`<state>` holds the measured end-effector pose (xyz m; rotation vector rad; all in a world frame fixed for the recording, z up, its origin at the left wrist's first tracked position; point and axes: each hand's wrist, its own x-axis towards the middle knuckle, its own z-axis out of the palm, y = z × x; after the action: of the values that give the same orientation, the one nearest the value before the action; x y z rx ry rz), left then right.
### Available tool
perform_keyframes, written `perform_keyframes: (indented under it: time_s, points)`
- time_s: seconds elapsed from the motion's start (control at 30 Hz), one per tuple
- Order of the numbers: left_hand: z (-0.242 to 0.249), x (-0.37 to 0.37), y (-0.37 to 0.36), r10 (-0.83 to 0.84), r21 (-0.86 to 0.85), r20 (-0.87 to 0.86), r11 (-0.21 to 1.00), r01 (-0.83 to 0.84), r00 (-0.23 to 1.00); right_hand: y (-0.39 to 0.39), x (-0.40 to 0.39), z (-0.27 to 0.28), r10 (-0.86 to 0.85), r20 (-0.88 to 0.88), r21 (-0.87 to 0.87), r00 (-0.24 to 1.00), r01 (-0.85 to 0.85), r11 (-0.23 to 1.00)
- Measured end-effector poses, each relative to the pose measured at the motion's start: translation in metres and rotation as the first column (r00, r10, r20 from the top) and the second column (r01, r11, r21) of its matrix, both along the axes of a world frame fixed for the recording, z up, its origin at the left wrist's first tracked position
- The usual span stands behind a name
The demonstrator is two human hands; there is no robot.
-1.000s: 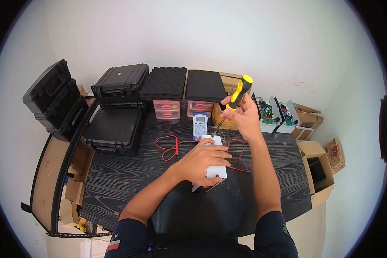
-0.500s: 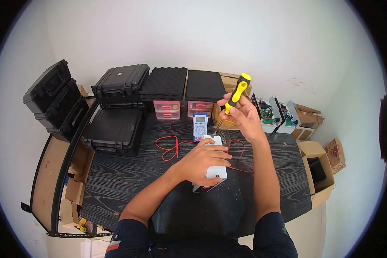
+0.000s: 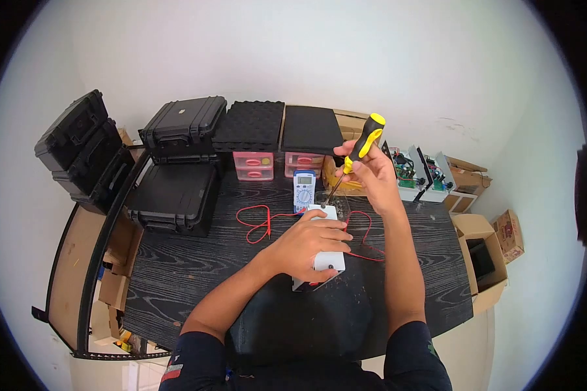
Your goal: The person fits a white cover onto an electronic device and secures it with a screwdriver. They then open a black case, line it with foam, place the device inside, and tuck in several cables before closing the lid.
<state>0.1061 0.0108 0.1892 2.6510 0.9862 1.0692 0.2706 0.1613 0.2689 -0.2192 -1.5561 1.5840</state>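
A yellow and black screwdriver [image 3: 364, 142] is pinched in the fingers of my right hand [image 3: 376, 179]. Its shaft slants down to the left, and the tip meets a dark screw at the far end of a white metal box [image 3: 328, 262]. My left hand [image 3: 312, 244] lies across the box with its fingers wrapped over the top, gripping it on the table. Another dark screw shows at the near end. Just behind the box stands a blue and white multimeter [image 3: 304, 189]. Red test leads [image 3: 268, 223] curl on both sides of it.
Black hard cases [image 3: 176, 189] are stacked at the left of the dark wood table [image 3: 424, 260]. Pink drawer units [image 3: 253, 166] with black foam sheets [image 3: 249, 127] on top stand at the back. Open devices with circuit boards [image 3: 407, 171] sit back right, above a cardboard box [image 3: 479, 257].
The screwdriver's handle has tilted slightly to the right, and my right fingers have shifted with it. The tip stays at the screw. My left hand and the box have not moved.
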Motion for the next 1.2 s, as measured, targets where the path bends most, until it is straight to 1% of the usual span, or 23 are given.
perform_keyframes:
  time_s: [0.07, 0.17, 0.27, 0.37, 0.47, 0.57, 0.67, 0.77, 0.87, 0.97, 1.07, 1.2]
  points:
    - [-0.001, 0.0, 0.0, 0.001, 0.004, -0.001, 1.0, -0.001, 1.0, -0.001, 0.002, 0.002, -0.018, 0.05, 0.048, 0.999, 0.016, 0.999]
    - [0.0, 0.0, 0.0, 0.0, 0.0, -0.001, 1.0, 0.0, 1.0, -0.006, -0.003, -0.001, -0.108, 0.02, 0.142, 0.994, 0.104, 0.984]
    - [0.0, 0.001, 0.0, 0.005, 0.002, 0.002, 1.0, -0.005, 1.0, -0.003, -0.008, -0.009, -0.189, 0.047, 0.192, 0.981, 0.177, 0.965]
    - [-0.001, 0.001, 0.0, 0.005, 0.006, 0.005, 1.0, -0.005, 1.0, 0.0, -0.006, -0.01, -0.055, -0.052, 0.077, 0.997, 0.059, 0.995]
    - [-0.001, 0.0, 0.0, 0.007, 0.009, 0.002, 1.0, -0.007, 1.0, 0.003, -0.001, -0.006, -0.001, 0.029, 0.181, 1.0, -0.004, 0.983]
    - [-0.001, 0.001, 0.0, 0.009, 0.005, -0.004, 1.0, -0.009, 1.0, -0.008, -0.003, -0.001, -0.062, 0.039, 0.142, 0.997, 0.056, 0.988]
    - [0.0, 0.001, 0.0, 0.003, 0.003, 0.004, 1.0, -0.003, 1.0, -0.005, -0.008, -0.006, -0.101, -0.044, 0.168, 0.994, 0.107, 0.98]
    - [0.001, 0.001, -0.001, 0.003, 0.002, 0.006, 1.0, -0.003, 1.0, -0.007, -0.01, -0.006, -0.133, -0.045, 0.084, 0.99, 0.136, 0.987]
    - [0.0, 0.001, -0.001, 0.004, -0.003, 0.005, 1.0, -0.004, 1.0, 0.0, -0.007, -0.012, -0.098, -0.027, 0.093, 0.995, 0.1, 0.991]
    - [0.0, 0.0, -0.001, 0.005, 0.004, 0.003, 1.0, -0.005, 1.0, 0.003, 0.001, -0.009, 0.017, -0.025, 0.012, 1.0, -0.016, 1.0]
    - [0.0, 0.001, 0.0, 0.008, 0.014, -0.006, 1.0, -0.008, 1.0, 0.002, 0.001, -0.011, -0.082, 0.034, 0.09, 0.996, 0.079, 0.993]
    - [0.0, 0.001, 0.0, 0.012, 0.01, -0.008, 1.0, -0.012, 1.0, -0.002, -0.001, -0.011, -0.143, 0.056, 0.117, 0.988, 0.136, 0.984]
